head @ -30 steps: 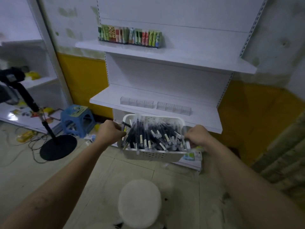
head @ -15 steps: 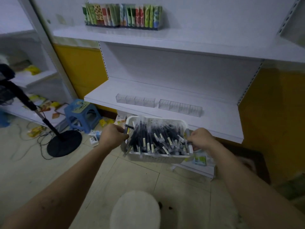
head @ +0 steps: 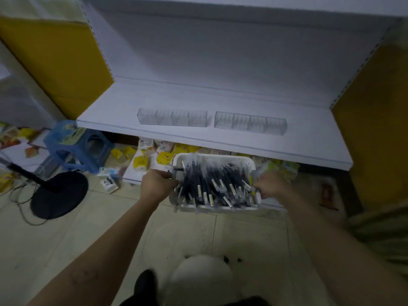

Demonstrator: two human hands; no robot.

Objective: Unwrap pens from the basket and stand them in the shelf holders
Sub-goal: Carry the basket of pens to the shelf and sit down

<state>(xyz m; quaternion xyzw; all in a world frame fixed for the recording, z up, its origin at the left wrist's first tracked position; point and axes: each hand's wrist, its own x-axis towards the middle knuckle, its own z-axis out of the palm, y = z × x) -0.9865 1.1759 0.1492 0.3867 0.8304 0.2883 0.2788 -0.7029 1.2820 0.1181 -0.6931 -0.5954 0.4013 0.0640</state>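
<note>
Holding: left grip point(head: 157, 186) curled round the left rim of the white basket point(head: 220, 156); right grip point(head: 270, 187) curled round its right rim.
Pens point(head: 209, 184): dark, wrapped, heaped in the basket between the two grips; white bands on them too small to read.
Holders point(head: 172, 117): two clear rows on the shelf point(head: 220, 140), beyond both grips.
Stool point(head: 75, 149): blue, left of the left grip; top sticker too blurred to read.

Dim room: yellow wall point(head: 55, 62), pale tiled floor point(head: 66, 239), blue stool point(head: 75, 146), black floor stand point(head: 59, 195).
</note>
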